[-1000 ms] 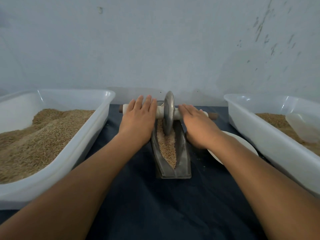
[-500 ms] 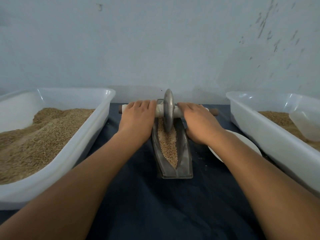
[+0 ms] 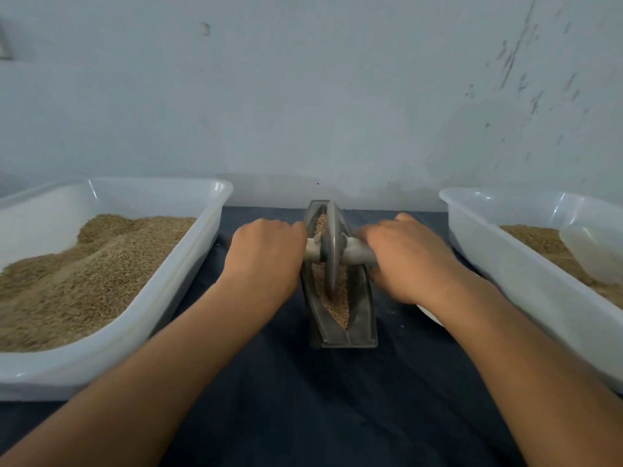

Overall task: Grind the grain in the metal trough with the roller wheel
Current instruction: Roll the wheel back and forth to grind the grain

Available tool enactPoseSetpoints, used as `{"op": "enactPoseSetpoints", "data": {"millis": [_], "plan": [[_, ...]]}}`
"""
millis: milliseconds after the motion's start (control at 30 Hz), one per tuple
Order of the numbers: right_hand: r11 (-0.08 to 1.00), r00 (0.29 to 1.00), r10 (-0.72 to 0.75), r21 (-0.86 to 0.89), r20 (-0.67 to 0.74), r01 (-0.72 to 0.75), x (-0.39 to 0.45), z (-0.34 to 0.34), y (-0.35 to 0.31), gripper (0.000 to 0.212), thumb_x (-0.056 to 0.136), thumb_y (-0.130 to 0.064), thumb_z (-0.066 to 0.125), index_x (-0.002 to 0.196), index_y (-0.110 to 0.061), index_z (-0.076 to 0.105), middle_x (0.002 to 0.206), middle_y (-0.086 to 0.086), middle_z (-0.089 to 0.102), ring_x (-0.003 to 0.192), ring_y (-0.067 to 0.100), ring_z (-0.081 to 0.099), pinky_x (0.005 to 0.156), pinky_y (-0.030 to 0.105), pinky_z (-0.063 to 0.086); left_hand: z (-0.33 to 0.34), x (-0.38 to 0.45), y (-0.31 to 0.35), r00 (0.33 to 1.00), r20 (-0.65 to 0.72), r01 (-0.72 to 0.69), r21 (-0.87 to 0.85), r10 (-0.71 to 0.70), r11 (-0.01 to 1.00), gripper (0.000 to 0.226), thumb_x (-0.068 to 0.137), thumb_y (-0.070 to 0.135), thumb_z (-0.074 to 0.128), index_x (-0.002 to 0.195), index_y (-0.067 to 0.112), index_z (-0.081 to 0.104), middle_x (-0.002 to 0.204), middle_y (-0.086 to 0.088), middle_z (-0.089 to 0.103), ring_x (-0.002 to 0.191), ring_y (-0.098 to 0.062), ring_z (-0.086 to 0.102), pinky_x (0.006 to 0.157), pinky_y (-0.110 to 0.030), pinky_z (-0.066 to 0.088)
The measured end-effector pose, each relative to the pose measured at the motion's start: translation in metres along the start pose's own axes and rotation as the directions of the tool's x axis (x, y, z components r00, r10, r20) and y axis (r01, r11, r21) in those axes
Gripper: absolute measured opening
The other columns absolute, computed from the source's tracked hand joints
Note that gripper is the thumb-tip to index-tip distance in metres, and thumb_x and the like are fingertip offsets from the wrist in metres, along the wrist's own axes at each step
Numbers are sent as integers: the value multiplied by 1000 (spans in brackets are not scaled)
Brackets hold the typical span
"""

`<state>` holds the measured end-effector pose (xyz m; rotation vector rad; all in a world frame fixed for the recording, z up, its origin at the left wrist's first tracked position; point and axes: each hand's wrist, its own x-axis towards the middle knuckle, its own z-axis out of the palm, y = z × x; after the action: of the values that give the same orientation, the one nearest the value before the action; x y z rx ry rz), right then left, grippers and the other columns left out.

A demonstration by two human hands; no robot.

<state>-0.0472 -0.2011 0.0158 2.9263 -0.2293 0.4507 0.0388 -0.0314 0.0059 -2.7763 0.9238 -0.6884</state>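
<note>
Head view: left hand (image 3: 266,254) and right hand (image 3: 408,257) each held a grip curled round the roller wheel (image 3: 332,247) handle, the disc standing in the metal trough (image 3: 360,318) grain (image 3: 338,305).

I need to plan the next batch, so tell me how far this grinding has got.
Done: the metal trough is loaded. In hand: the left hand and right hand hold the roller wheel by its axle, mid-trough. Left: the grain at the near end looks whole, so more passes seem needed.
</note>
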Motion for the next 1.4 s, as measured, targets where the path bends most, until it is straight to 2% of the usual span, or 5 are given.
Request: {"op": "enactPoseSetpoints", "data": {"millis": [300, 467, 567, 733, 1400], "plan": [[999, 993, -21, -39, 118, 26, -27, -32, -16, 13, 86, -15, 55, 97, -23, 55, 82, -6, 54, 86, 18, 37, 58, 29, 27, -39, -30, 11, 998, 45, -45, 26, 44, 999, 16, 92, 16, 60, 90, 19, 44, 67, 2, 33, 54, -15, 28, 55, -30, 28], [999, 987, 0, 49, 159, -8, -30, -27, -16, 21, 91, -21, 53, 111, -21, 52, 103, -2, 60, 93, 19, 45, 60, 24, 33, -29, -31, 18, 993, 91, -86, 62, 81, 994, 32, 93, 16, 58, 122, 11, 49, 110, -6, 57, 98, -23, 60, 70, -34, 35], [988, 978, -30, 152, 206, -2, -19, -14, -8, 61, 92, -18, 54, 149, -15, 33, 148, 4, 42, 137, 26, 38, 114, 39, 32, -14, -23, 17, 992, 119, -49, 53, 42, 997, 58, 91, 17, 60, 141, 4, 34, 130, -12, 50, 114, -27, 57, 73, -34, 38], [967, 977, -68, 252, 201, 15, 7, 9, 10, 76, 97, -13, 47, 162, -19, 8, 169, 2, 3, 155, 17, 0, 124, 38, -1, 14, 1, 5, 990, 97, -105, -25, 107, 994, 94, 88, 13, 63, 156, 1, -1, 163, -20, 10, 148, -31, 23, 116, -39, 29], [882, 980, 113, 437, 166, -175, 70, 32, 24, 42, 103, -32, 31, 134, -17, 55, 139, 9, 57, 127, 31, 50, 104, 45, 39, 47, 71, -5, 989, -52, -142, -89, 138, 986, 85, 89, 14, 65, 156, 13, 13, 164, -13, 16, 150, -29, 18, 122, -41, 17]]}}
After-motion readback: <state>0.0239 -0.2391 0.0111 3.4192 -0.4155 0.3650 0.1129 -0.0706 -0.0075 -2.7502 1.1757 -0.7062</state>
